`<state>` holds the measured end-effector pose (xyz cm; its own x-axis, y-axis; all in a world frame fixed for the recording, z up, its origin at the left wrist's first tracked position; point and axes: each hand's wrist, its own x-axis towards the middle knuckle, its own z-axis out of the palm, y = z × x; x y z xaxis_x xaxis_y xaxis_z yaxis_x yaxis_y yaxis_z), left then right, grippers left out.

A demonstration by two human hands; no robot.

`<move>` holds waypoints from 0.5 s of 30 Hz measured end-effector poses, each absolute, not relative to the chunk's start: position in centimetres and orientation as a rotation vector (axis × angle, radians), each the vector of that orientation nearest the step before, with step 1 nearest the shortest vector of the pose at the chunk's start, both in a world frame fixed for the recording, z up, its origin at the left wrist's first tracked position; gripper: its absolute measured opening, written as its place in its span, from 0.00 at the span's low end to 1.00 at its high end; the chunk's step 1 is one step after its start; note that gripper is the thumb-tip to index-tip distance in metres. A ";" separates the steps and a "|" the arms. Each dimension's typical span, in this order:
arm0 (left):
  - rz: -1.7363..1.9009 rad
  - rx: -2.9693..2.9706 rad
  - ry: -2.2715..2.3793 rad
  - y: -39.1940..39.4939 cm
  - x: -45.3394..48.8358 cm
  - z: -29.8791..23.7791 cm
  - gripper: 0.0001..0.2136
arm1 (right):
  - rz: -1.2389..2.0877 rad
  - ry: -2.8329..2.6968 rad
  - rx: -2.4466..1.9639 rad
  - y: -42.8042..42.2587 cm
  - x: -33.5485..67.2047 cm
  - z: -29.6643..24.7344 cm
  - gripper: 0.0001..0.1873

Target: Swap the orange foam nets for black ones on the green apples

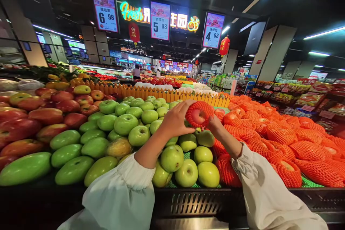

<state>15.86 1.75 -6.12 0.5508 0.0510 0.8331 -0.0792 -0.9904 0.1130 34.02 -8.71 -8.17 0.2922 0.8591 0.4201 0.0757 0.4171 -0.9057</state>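
Observation:
Over the green apples, my left hand (176,119) curls around the left side of a reddish apple (198,116) in a red foam net (192,109). On the other side of the fruit is my right hand (215,124), closed against the net, with most of its fingers hidden behind it. The net's open end faces me and shows the apple's skin. Below and left of my hands lie many bare green apples (186,173). More netted fruit (283,133) is heaped to the right, close to my right forearm.
Long green mangoes (74,170) and red-green mangoes (44,116) are piled at left. A low yellow picket fence (167,96) edges the display behind. Along the front runs a black slotted rim (195,203). Price screens (160,21) hang overhead; a person (136,72) stands far back.

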 end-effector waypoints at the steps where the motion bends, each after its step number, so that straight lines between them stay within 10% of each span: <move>1: 1.433 2.624 0.038 1.8 15.9 -6.1 0.41 | 0.734 -1.136 -0.999 -8.7 34.0 -8.0 0.43; 15: 1.266 2.706 0.221 1.7 15.8 -6.2 0.43 | 0.287 -1.187 -1.155 -8.5 34.4 -7.7 0.23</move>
<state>15.82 1.71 -6.22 0.6338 0.1944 0.7487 0.0713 -0.9785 0.1936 34.38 -8.52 -7.68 0.4142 0.7084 0.5715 0.3688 0.4434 -0.8169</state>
